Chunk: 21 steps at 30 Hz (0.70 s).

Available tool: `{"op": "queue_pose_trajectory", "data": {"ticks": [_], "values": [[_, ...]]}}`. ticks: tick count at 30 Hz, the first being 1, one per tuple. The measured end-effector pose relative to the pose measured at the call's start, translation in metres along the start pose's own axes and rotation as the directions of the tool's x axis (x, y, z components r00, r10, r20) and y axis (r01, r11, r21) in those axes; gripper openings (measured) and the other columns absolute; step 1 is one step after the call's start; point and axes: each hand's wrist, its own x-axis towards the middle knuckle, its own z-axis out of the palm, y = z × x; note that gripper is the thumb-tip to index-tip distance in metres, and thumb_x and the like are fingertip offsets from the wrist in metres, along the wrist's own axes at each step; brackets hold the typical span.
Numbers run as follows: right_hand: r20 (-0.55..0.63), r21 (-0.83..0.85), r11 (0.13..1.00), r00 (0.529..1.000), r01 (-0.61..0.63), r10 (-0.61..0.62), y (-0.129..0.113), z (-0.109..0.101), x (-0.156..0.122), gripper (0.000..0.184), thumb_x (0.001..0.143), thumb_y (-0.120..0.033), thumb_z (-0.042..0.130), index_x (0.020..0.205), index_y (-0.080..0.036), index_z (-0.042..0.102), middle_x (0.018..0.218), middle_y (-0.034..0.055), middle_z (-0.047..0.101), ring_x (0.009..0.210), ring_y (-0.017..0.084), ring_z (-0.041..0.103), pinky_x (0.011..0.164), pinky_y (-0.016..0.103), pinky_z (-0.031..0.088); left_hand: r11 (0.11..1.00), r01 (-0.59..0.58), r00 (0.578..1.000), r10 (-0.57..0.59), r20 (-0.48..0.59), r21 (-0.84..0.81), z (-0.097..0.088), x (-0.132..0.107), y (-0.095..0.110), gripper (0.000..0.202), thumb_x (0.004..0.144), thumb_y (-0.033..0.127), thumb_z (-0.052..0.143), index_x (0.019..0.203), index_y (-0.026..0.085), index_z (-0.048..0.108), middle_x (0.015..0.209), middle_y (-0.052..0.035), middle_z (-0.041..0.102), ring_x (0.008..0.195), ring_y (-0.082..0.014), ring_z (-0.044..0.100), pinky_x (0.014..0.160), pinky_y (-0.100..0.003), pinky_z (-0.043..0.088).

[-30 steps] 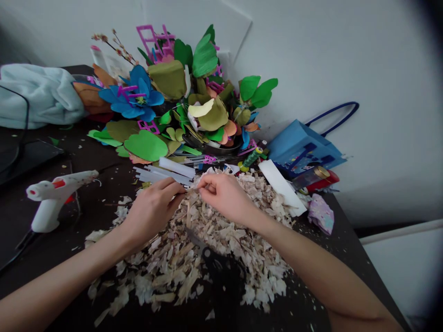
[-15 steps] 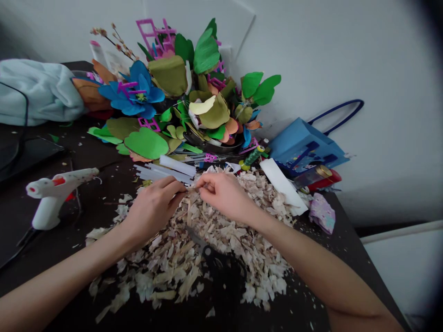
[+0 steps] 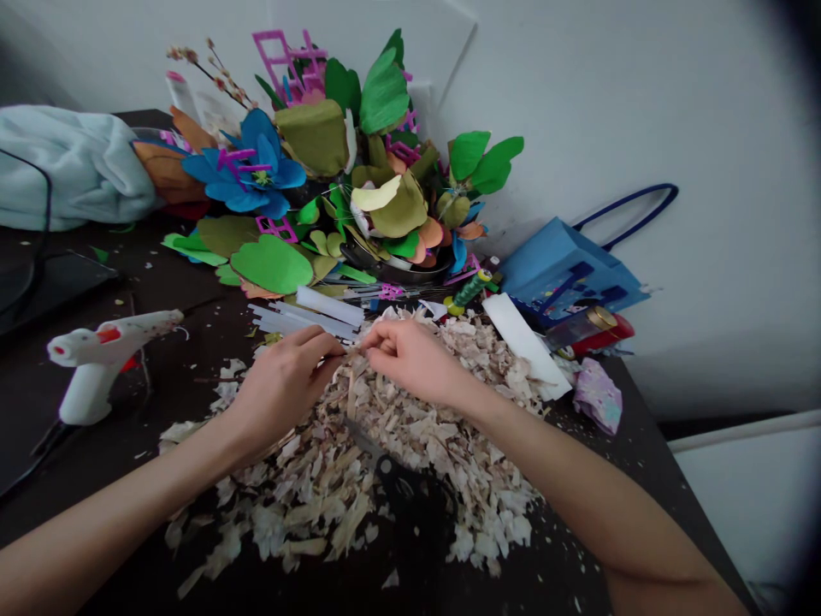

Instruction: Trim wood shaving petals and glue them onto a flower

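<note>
Head view. A left hand (image 3: 282,389) and a right hand (image 3: 416,364) are brought together over a pile of pale wood shavings (image 3: 378,479) on a dark worktop (image 3: 634,449). The fingers (image 3: 385,338) of both hands are clenched in a pinch at the pile's far edge. A thin wood sliver (image 3: 351,348) appears to be grasped between them, although the exact hold is partly hidden. Black-handled scissors (image 3: 410,513) lie in the pile below the hands, with the blades directed toward them.

Possible faults are judged as follows. The half-buried blades could nick a hand reaching into the pile. The light shavings could be scattered by a forearm sweep. A white hot glue gun (image 3: 96,364) lies near stray shavings, which could be scorched if it is hot, although its temperature cannot be seen. Loose glue sticks (image 3: 301,318) could be rolled or knocked by the left hand.

Counts: two hands; one pair of scissors; one glue gun; about five glue sticks, overlapping and not exactly countable; one blue paper flower (image 3: 247,167) among many green paper leaves (image 3: 269,263); one spool of green thread (image 3: 468,291); one blue paper bag (image 3: 564,269); one white strip of card (image 3: 519,342); one crumpled lilac packet (image 3: 596,395); one pale blue cloth (image 3: 70,171).
</note>
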Motion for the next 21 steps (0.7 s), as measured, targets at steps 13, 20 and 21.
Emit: {"op": "queue_pose_trajectory", "data": {"ticks": [13,20,21], "values": [[0.006,0.069,0.995,0.998,-0.069,0.068,-0.004,0.000,-0.004,0.015,0.086,-0.013,0.051,0.087,-0.015,0.066,0.052,-0.0060,0.051,0.045,0.010,0.040,0.050,0.025,0.032,0.999,0.032,0.999,-0.033,-0.032,-0.010,-0.001,0.002,-0.004,0.016,0.093,0.021,0.052,0.083,0.016,0.064,0.077,-0.0031,0.063,0.058,-0.0138,0.053,0.059,-0.026,0.039],[-0.107,-0.069,0.998,0.994,0.002,-0.010,-0.010,0.000,-0.002,0.011,0.088,-0.014,0.053,0.086,-0.017,0.063,0.055,-0.0047,0.056,0.049,0.012,0.048,0.056,0.026,0.036,0.999,0.038,0.999,-0.037,-0.028,0.029,-0.002,0.002,-0.002,0.019,0.094,0.023,0.050,0.083,0.016,0.063,0.077,-0.0040,0.064,0.060,-0.0145,0.054,0.059,-0.027,0.040],[-0.122,-0.107,0.994,0.992,0.015,-0.028,-0.011,0.000,-0.001,0.011,0.088,-0.013,0.053,0.085,-0.017,0.063,0.055,-0.0045,0.057,0.051,0.012,0.049,0.058,0.026,0.037,0.999,0.037,0.999,-0.036,-0.025,0.035,-0.002,0.002,-0.002,0.019,0.095,0.023,0.050,0.083,0.017,0.063,0.078,-0.0040,0.064,0.060,-0.0145,0.054,0.059,-0.026,0.040]]}}
